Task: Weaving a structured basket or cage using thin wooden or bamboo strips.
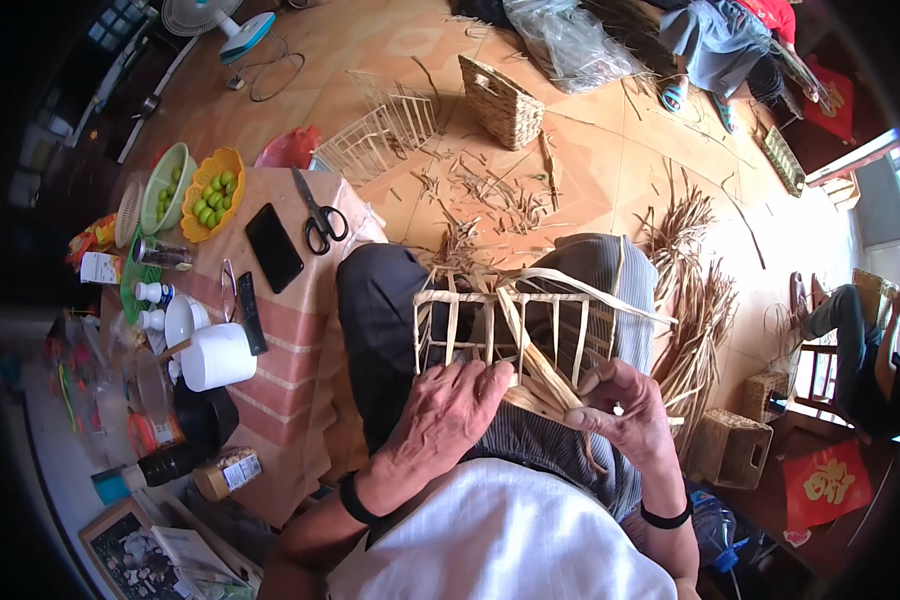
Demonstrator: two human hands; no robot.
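An open basket frame (470,297) of thin wrapped bars rests on my lap between my knees. My left hand (455,408) has its fingers curled over the near left part of this frame; its fingertips are hidden behind the bars. Folded tan strips of dried plant stalk (538,368) cross the frame's middle, and one long pale end trails off to the right over my knee. At the near right corner my right hand (625,412) is closed, pinching the strips' lower end between thumb and fingers.
A cloth-covered table (290,365) on the left bears scissors (320,215), a phone (274,248), a bowl of green fruit (213,196) and a white mug (220,357). Stalk bundles (695,330) lie right of my knee. A woven basket (503,103) stands ahead. Two people sit farther off.
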